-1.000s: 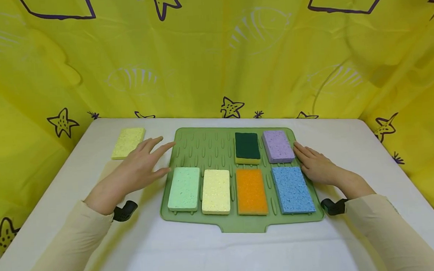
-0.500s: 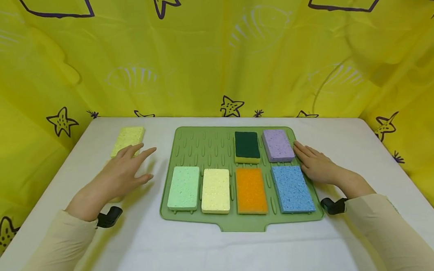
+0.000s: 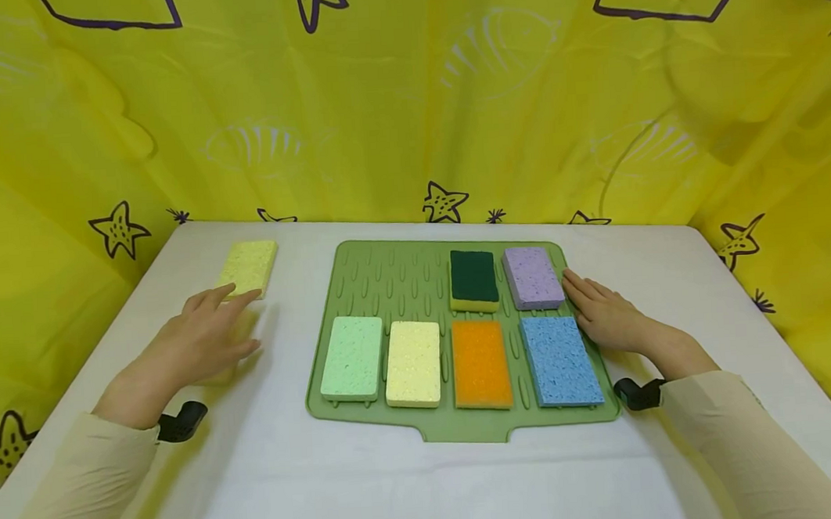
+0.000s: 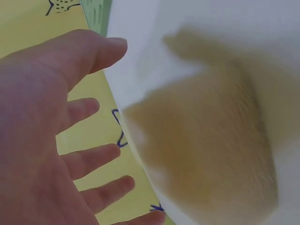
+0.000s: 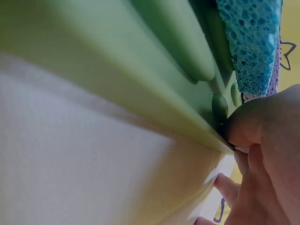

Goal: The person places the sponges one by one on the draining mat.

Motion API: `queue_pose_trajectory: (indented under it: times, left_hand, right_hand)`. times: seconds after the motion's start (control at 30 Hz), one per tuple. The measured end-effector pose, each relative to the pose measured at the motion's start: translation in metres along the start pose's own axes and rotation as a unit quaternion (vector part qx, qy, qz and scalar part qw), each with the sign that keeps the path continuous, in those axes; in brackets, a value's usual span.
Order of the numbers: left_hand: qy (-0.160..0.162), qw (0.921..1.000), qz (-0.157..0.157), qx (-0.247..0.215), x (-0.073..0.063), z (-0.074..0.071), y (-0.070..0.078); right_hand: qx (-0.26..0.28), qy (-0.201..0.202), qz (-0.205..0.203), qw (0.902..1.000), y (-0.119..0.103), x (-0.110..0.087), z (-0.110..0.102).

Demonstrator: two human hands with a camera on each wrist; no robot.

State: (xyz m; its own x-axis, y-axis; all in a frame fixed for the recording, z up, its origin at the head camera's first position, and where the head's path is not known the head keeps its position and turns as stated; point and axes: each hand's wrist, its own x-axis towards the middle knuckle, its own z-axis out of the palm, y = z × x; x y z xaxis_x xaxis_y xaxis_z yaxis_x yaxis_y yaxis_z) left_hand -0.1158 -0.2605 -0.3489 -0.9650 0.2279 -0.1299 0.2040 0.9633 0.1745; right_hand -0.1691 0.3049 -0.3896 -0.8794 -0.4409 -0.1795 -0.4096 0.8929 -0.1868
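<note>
My left hand [image 3: 197, 341] hovers left of the green drying mat [image 3: 388, 280], its fingers spread, with nothing in its grasp. Its fingertips are nearest to a pale yellow sponge [image 3: 250, 268] on the table. Under this hand, the left wrist view has a blurred tan, roughly rectangular thing [image 4: 211, 150]; the hand hides it in the head view. My right hand [image 3: 609, 312] rests along the mat's right edge with straight fingers, beside a purple sponge [image 3: 532, 277] and a blue sponge [image 3: 560, 362]. In the right wrist view its thumb [image 5: 246, 122] touches the mat's rim.
On the mat lie a mint sponge [image 3: 352, 358], a cream sponge [image 3: 413, 365], an orange sponge [image 3: 480, 364] and a dark green-topped scouring sponge [image 3: 474, 278]. A yellow patterned curtain [image 3: 379, 97] surrounds the white table [image 3: 371, 489] at the back and sides.
My left hand has moved left, away from the mat's left edge, toward the pale yellow sponge. The right hand and the sponges have stayed in place.
</note>
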Motion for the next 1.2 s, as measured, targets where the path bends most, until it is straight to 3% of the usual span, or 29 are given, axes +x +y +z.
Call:
queue_pose_trajectory:
  times: [0.13,0.27,0.5,0.73,1.2]
  left_hand:
    - [-0.024,0.9993,-0.03,-0.003,-0.001,0.0,-0.01]
    - [-0.035,0.9985,-0.04,-0.01,-0.004,0.0,-0.016]
    - [-0.035,0.9987,-0.038,-0.007,-0.006,-0.002,-0.019]
    - [-0.036,0.9985,-0.04,-0.005,-0.006,-0.002,-0.018]
    - [-0.016,0.9995,-0.026,0.012,-0.005,-0.001,-0.016]
  right_hand:
    - [0.001,0.001,0.002,1.0,0.0,0.0,0.0]
    - [0.0,-0.001,0.004,1.0,0.0,0.0,0.001]
    - [0.008,-0.001,0.003,1.0,0.0,0.0,0.0]
    - [0.016,0.024,-0.009,0.9995,0.004,-0.001,0.004]
    - [0.007,-0.006,0.008,0.9999,-0.001,0.0,0.0]
